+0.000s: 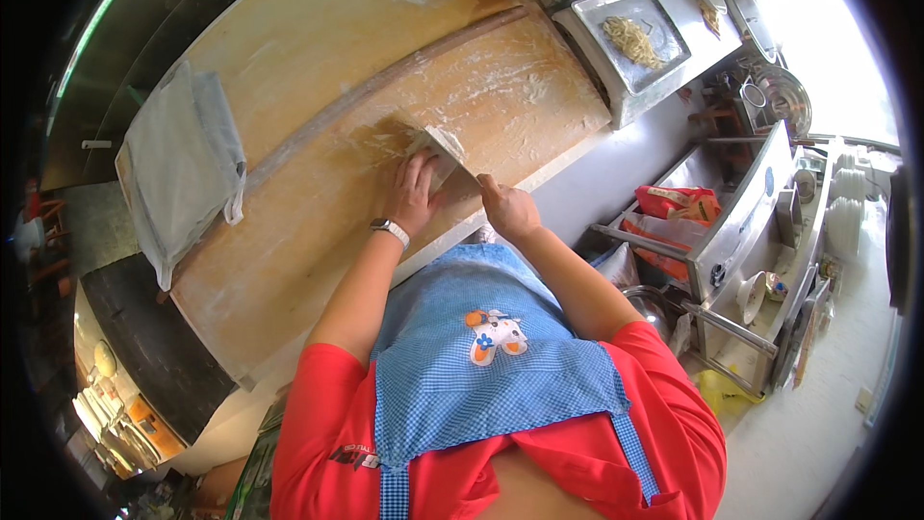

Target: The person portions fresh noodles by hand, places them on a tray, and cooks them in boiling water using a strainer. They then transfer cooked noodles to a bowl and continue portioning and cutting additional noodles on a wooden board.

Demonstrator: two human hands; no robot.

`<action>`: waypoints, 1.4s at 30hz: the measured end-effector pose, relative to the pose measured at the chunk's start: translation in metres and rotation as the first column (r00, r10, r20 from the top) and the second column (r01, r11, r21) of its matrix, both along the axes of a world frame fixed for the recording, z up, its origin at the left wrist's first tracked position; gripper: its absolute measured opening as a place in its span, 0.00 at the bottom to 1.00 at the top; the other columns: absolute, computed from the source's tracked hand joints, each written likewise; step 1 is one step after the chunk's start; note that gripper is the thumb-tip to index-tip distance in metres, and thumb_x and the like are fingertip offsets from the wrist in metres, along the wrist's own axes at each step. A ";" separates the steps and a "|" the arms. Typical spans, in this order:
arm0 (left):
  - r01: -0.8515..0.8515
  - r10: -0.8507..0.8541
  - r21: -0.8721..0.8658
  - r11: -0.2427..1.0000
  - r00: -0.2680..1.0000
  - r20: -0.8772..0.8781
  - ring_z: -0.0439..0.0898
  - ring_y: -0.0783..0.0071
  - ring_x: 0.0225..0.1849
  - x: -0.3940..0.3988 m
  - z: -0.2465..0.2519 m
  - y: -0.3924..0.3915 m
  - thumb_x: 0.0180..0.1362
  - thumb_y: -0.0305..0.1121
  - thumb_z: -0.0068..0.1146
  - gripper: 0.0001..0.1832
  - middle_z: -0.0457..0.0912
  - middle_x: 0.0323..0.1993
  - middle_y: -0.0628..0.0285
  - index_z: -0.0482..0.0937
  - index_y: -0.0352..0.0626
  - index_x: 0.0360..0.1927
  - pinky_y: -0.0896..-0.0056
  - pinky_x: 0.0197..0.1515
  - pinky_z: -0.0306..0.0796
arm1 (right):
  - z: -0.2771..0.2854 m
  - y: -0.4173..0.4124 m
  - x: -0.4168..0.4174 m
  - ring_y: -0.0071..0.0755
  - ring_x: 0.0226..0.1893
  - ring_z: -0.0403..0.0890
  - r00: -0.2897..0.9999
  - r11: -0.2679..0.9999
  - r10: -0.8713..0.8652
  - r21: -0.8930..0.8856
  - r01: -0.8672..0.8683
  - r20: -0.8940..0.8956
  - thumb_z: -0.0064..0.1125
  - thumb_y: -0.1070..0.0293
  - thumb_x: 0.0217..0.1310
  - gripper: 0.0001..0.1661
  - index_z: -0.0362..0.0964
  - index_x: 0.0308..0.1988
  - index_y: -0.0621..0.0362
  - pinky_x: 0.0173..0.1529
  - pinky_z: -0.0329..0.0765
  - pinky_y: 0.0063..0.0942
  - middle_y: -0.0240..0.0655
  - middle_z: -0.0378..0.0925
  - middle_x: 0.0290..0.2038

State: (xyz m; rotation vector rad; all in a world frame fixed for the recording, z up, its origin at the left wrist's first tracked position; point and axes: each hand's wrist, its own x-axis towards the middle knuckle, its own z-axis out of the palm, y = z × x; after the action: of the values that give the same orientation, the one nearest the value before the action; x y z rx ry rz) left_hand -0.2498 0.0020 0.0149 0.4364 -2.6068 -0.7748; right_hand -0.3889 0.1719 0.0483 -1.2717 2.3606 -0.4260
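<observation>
My right hand (pixel 509 209) grips the handle end of a wide flat metal blade, most likely a cleaver or scraper (pixel 455 152), its edge toward the floury wooden work board (pixel 325 231). A small heap of white flour (pixel 446 139) lies along the far side of the blade. My left hand (pixel 415 191), with a watch on the wrist, is beside the blade's near face, fingers bent over the board; whether it touches the blade I cannot tell. A long wooden strip (pixel 390 79) crosses the board beyond my hands.
A greyish cloth or bag (pixel 184 166) lies on the board's left end. At the upper right a metal tray (pixel 675 50) holds noodles (pixel 632 42). A metal rack (pixel 736 224) with red bags (pixel 675 204) stands at the right. Stacked white plates (pixel 844 224) are beyond it.
</observation>
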 end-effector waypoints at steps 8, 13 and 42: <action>-0.002 0.004 -0.044 0.999 0.999 0.039 0.69 0.47 0.56 -0.025 -0.038 -0.010 0.61 0.35 0.52 0.18 0.71 0.54 0.48 0.72 0.42 0.53 0.49 0.59 0.65 | 0.043 0.003 0.005 0.57 0.33 0.81 0.999 0.997 -0.026 0.075 0.025 0.023 0.44 0.63 0.68 0.15 0.64 0.52 0.54 0.36 0.76 0.49 0.48 0.80 0.31; -0.038 0.035 -0.162 0.986 0.999 -0.025 0.69 0.47 0.56 -0.022 -0.045 -0.010 0.60 0.36 0.53 0.17 0.71 0.52 0.49 0.72 0.41 0.51 0.48 0.59 0.65 | 0.047 0.007 0.006 0.57 0.32 0.81 1.000 0.996 -0.025 0.082 0.024 0.017 0.45 0.64 0.68 0.14 0.65 0.51 0.55 0.35 0.76 0.49 0.48 0.80 0.30; -0.091 0.096 -0.165 0.982 0.995 0.020 0.70 0.55 0.59 -0.018 -0.051 -0.011 0.56 0.34 0.54 0.18 0.72 0.57 0.56 0.74 0.44 0.51 0.50 0.60 0.64 | 0.060 0.010 -0.012 0.58 0.31 0.81 0.989 0.978 0.143 0.145 -0.148 0.044 0.43 0.65 0.69 0.14 0.62 0.50 0.58 0.34 0.76 0.50 0.51 0.79 0.29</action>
State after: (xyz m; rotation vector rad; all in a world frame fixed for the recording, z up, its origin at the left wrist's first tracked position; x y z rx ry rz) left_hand -0.2679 -0.0086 -0.0362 0.5199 -2.6288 -0.5220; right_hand -0.4009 0.1823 0.1083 -1.3454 2.2085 -0.2194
